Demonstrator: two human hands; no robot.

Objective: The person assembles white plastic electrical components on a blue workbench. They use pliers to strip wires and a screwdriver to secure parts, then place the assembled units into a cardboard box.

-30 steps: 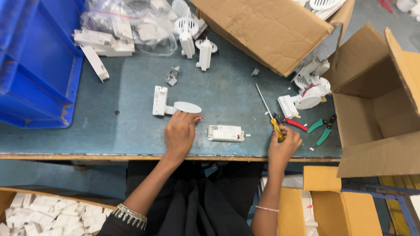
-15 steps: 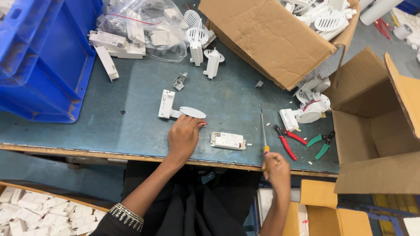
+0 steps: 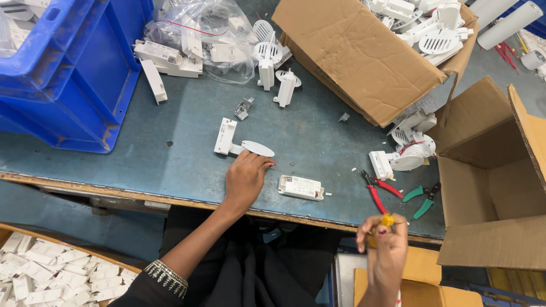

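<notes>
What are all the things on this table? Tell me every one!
Blue plastic crate: one, blue, far left of the table.
Clear plastic bag of white parts: one, see-through, top middle.
Brown cardboard box of white round fittings: one, brown, top right.
Open brown cardboard box: one, brown, right edge.
White round lamp fitting: one, white, by the left fingertips.
White rectangular box part: one, white, near the table's front edge.
Red-handled pliers: one, red, front right.
Green-handled cutters: one, green, beside the pliers.
Yellow-handled screwdriver: one, yellow, in the right hand.
Grey-blue table: one.
Left hand: resting on the table.
Right hand: raised off the table's front edge, gripping the screwdriver.
</notes>
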